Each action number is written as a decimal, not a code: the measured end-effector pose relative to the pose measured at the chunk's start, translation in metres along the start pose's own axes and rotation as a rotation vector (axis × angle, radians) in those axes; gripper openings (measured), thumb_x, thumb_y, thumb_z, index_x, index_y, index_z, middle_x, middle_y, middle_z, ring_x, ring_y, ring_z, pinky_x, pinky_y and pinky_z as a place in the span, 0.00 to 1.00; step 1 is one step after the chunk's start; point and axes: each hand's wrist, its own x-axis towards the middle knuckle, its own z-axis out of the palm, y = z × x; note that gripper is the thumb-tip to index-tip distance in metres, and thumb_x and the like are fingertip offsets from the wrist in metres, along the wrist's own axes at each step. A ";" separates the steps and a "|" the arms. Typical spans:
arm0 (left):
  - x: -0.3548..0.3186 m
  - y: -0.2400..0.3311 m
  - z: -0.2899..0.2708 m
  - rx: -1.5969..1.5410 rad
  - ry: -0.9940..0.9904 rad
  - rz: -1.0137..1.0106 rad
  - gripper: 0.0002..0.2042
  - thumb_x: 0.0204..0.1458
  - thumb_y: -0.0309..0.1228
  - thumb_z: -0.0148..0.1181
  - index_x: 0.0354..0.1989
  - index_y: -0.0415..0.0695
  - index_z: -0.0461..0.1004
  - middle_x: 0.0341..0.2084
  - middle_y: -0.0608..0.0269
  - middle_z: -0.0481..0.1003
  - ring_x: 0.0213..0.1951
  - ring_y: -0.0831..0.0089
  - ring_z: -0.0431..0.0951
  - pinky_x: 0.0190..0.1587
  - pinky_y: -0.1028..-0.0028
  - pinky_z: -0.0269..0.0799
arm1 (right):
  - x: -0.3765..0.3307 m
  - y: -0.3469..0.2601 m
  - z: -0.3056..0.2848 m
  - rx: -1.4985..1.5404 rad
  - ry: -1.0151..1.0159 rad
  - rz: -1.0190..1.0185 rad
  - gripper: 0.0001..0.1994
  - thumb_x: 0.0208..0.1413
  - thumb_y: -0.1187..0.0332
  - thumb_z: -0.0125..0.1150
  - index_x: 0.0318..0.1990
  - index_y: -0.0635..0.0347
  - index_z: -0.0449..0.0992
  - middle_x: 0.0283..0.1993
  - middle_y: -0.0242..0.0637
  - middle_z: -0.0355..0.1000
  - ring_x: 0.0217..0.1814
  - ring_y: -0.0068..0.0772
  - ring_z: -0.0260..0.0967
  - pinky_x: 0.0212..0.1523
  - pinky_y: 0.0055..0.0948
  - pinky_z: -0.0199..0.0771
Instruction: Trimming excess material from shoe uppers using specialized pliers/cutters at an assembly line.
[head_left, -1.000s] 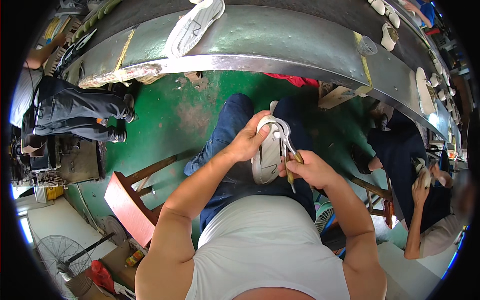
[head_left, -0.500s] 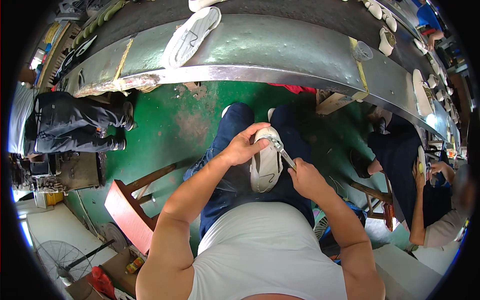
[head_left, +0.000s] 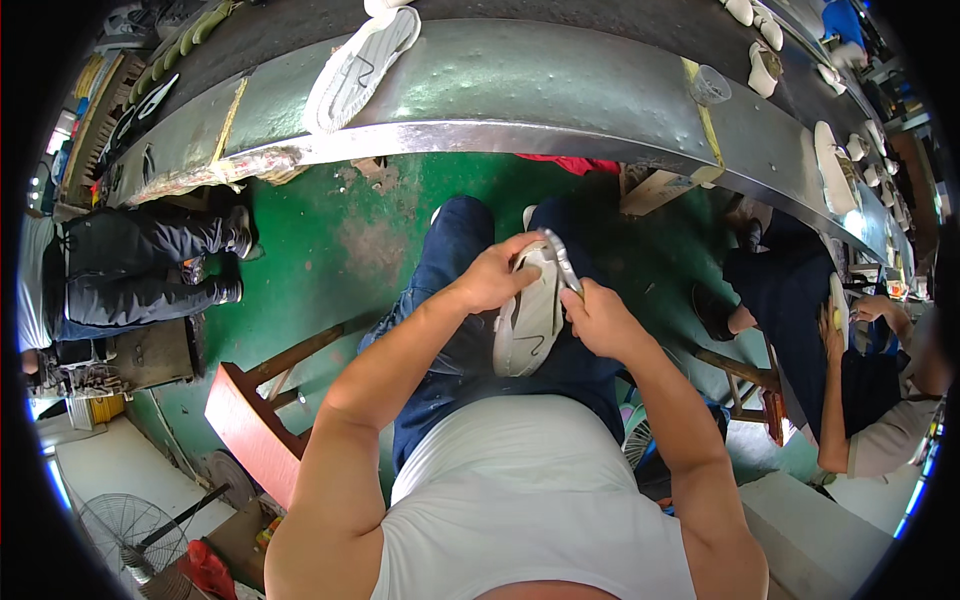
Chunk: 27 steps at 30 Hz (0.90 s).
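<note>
Over my lap, a pale shoe (head_left: 530,322) lies sole up, its toe pointing away from me. My left hand (head_left: 496,278) grips its toe end, with the thumb pressed on the sole. My right hand (head_left: 606,318) is closed around the handle of silver metal pliers (head_left: 562,262). Their curved head is beside the right edge of the toe; motion blurs it, and whether the jaws touch the shoe I cannot tell. My right fingers hide most of the handles.
Ahead runs a metal-edged bench (head_left: 540,85) with another upturned shoe (head_left: 362,72) and a clear plastic cup (head_left: 710,86). A red stool (head_left: 252,432) stands at left, a fan (head_left: 130,530) behind it. One person stands left; another sits right, holding a shoe (head_left: 838,303).
The pliers' head has swung up and away from the sole toward the toe's edge. My left hand still holds the shoe. The whole view has shifted slightly.
</note>
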 end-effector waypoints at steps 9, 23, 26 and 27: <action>-0.036 -0.004 0.025 0.597 0.190 -0.353 0.26 0.62 0.37 0.53 0.65 0.36 0.62 0.50 0.36 0.75 0.54 0.47 0.76 0.58 0.61 0.70 | -0.004 0.018 0.016 0.130 0.143 0.232 0.25 0.49 0.52 0.70 0.39 0.69 0.72 0.31 0.46 0.76 0.35 0.44 0.77 0.40 0.40 0.76; -0.075 -0.049 0.026 -0.100 0.019 -0.169 0.43 0.45 0.15 0.53 0.75 0.44 0.48 0.65 0.57 0.64 0.65 0.70 0.64 0.68 0.72 0.54 | -0.049 0.064 -0.006 0.091 0.004 0.178 0.18 0.54 0.62 0.65 0.43 0.68 0.70 0.38 0.53 0.77 0.41 0.60 0.76 0.45 0.45 0.75; -0.087 -0.046 0.028 0.078 0.001 -0.286 0.45 0.49 0.20 0.62 0.75 0.42 0.43 0.65 0.53 0.63 0.67 0.66 0.62 0.69 0.69 0.54 | -0.065 0.018 -0.033 -0.091 -0.312 0.091 0.14 0.57 0.64 0.61 0.42 0.67 0.72 0.38 0.50 0.77 0.41 0.60 0.75 0.44 0.46 0.75; -0.088 -0.047 0.030 0.078 -0.001 -0.288 0.45 0.49 0.20 0.62 0.75 0.42 0.43 0.65 0.53 0.63 0.67 0.66 0.62 0.69 0.69 0.54 | -0.068 0.021 -0.027 -0.090 -0.312 0.094 0.14 0.57 0.64 0.61 0.42 0.67 0.72 0.38 0.50 0.77 0.41 0.60 0.75 0.44 0.46 0.75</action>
